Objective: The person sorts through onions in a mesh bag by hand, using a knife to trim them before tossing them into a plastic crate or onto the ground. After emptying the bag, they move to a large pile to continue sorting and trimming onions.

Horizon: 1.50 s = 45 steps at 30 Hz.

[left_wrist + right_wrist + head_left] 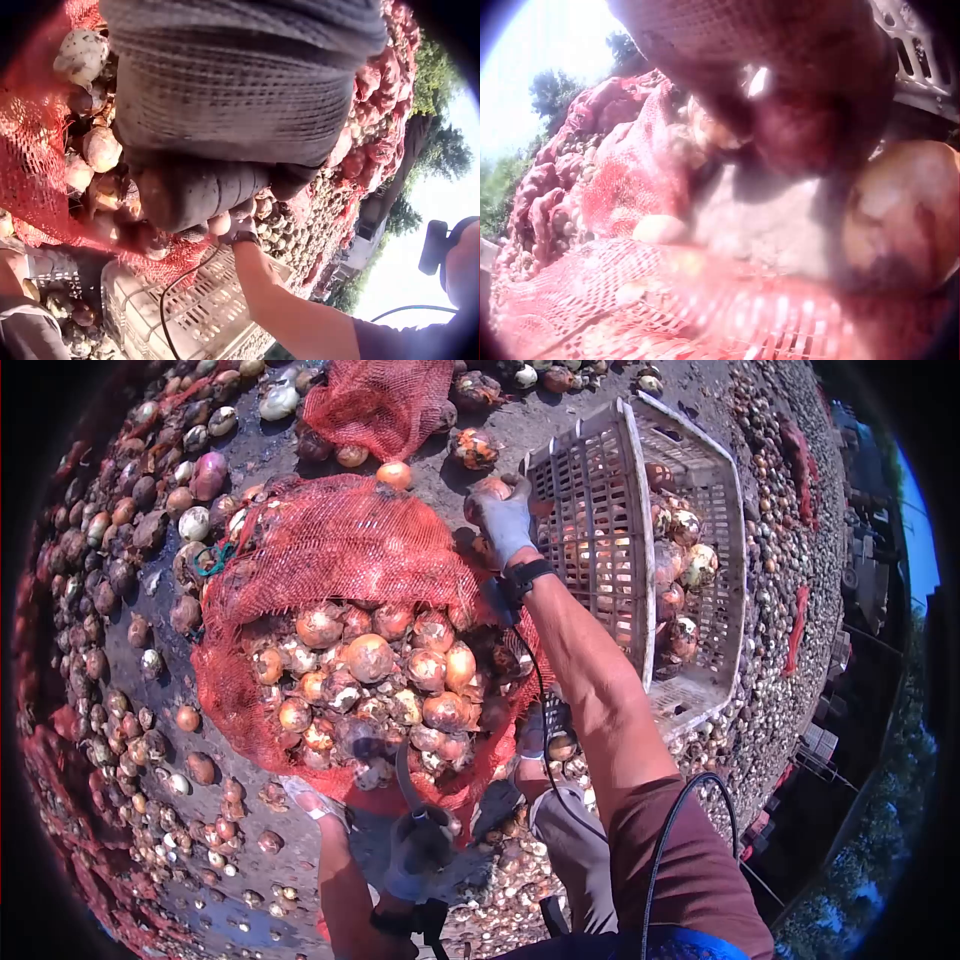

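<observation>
My gloved right hand [503, 518] reaches past the top of the red mesh sack and grips an onion [488, 488] beside the crate. In the right wrist view the glove [780, 60] is dark and blurred, with another onion [904, 214] close to it. My gloved left hand [418, 850] is low, near my legs, its fingers curled round the handle of a curved knife [406, 775]. The blade points up over the near edge of the opened red mesh sack [340, 530]. A heap of onions [370, 658] lies in the sack's mouth.
A white plastic crate [690, 430] lies tipped on its side at the right, onions inside. Loose onions [200, 765] cover much of the ground. Another red mesh sack [380, 400] lies at the top. My foot [318, 800] is against the sack's near edge.
</observation>
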### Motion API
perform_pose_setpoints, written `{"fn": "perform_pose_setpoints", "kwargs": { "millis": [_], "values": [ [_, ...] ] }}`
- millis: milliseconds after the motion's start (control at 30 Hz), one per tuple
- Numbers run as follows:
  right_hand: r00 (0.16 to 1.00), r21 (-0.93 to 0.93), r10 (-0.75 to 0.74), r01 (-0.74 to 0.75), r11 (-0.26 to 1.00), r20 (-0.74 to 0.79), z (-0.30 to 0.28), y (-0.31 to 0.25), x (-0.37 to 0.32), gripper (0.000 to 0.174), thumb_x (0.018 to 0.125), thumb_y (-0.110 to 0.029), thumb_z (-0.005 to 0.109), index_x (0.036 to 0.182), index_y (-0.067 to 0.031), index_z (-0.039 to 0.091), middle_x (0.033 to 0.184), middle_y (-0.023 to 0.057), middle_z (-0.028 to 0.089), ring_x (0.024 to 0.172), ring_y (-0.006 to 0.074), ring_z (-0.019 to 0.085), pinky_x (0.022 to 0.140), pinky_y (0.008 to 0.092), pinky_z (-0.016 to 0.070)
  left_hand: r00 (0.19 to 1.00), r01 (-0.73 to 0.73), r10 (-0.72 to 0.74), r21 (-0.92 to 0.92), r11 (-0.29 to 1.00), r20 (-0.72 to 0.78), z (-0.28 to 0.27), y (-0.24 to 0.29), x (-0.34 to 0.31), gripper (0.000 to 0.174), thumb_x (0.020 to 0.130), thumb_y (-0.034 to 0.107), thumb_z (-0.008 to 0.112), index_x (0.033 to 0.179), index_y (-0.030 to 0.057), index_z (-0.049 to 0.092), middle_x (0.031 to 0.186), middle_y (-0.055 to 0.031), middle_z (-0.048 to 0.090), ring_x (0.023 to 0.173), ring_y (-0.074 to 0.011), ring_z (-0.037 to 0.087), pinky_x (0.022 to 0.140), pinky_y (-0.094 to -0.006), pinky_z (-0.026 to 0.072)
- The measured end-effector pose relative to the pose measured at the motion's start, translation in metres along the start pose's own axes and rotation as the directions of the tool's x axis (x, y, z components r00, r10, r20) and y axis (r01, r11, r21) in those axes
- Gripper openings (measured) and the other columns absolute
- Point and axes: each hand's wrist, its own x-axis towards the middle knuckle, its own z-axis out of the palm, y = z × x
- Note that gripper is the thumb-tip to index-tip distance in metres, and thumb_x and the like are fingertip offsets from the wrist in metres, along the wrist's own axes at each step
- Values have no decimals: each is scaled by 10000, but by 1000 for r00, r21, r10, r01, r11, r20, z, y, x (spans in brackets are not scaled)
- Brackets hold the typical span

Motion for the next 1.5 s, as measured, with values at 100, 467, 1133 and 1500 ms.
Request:
{"fn": "perform_pose_setpoints", "kwargs": {
  "millis": [100,467,1133,1500],
  "values": [
    [967,333,-254,229,915,32,-27,-65,-96,647,696,-140,745,1256,-8,448,1168,208,551,1131,314,557,961,364,450,969,-145,117,115,983,218,-17,-5,8,220,922,201,530,958,-7,589,759,-70,622,532,-115,554,465,-259,451],
    [786,-393,-507,368,843,-353,-286,-133,-69,753,877,-239,705,1437,45,290,1379,235,438,1264,290,458,1077,373,350,956,-161,134,83,983,262,2,14,-11,264,909,253,569,892,-8,602,856,-85,630,740,-150,585,693,-297,464],
    [779,-594,266,165,787,568,-9,108,53,686,644,-333,803,1238,-56,599,1125,157,669,1023,268,632,890,335,489,998,-35,34,-20,999,-52,-9,19,-16,250,931,247,554,939,0,593,650,-6,541,500,-77,510,466,-217,379],
    [772,-179,-614,588,789,-168,-188,-162,-176,645,842,-41,695,1399,-6,371,1418,137,400,1259,235,453,1040,359,425,894,-341,330,-17,940,304,-21,0,7,243,944,238,546,920,2,595,847,-60,628,722,-105,570,658,-250,452]
  ]
}}
